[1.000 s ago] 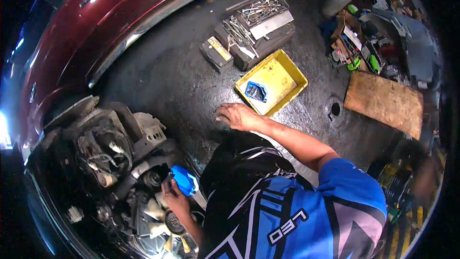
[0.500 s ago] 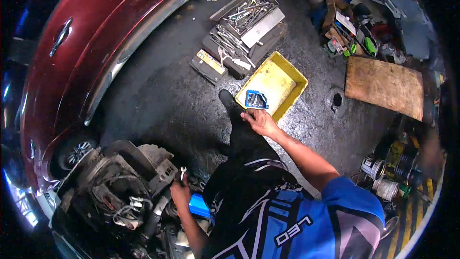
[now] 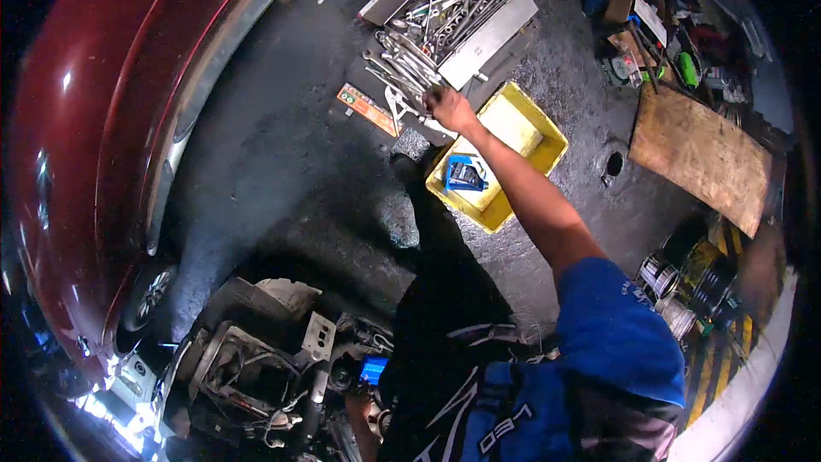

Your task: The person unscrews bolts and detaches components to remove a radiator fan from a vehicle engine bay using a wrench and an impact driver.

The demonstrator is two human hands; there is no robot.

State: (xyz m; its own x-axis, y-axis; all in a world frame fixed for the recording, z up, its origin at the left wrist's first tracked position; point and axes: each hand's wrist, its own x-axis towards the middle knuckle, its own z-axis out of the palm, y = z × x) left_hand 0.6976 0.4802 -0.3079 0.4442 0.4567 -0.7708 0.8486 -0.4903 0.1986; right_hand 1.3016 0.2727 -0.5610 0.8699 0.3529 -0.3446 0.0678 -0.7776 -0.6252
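My right hand (image 3: 451, 111) is stretched out over a row of wrenches and hand tools (image 3: 410, 64) lying beside an open metal toolbox (image 3: 479, 56). Its fingers are dark and blurred, so their grip cannot be made out. Low in view, my left hand (image 3: 363, 402) is down among greasy engine parts (image 3: 248, 376), close to a bright blue object (image 3: 374, 370). The fingers of that hand are mostly in shadow, and no wrench shows in it. Under my right forearm stands a yellow tray (image 3: 547, 158) with a blue-and-dark container (image 3: 464, 174) inside.
A dark red car (image 3: 94, 120) fills the left side. Near the toolbox lies a battery with an orange label (image 3: 369, 109). To the right are a wooden board (image 3: 701, 150), a pile of boxes and parts (image 3: 654, 43), and metal cans (image 3: 658, 275).
My right hand has moved from the yellow tray's near edge to the tools by the toolbox. My left hand, which held a wrench upright, has dropped lower among the engine parts.
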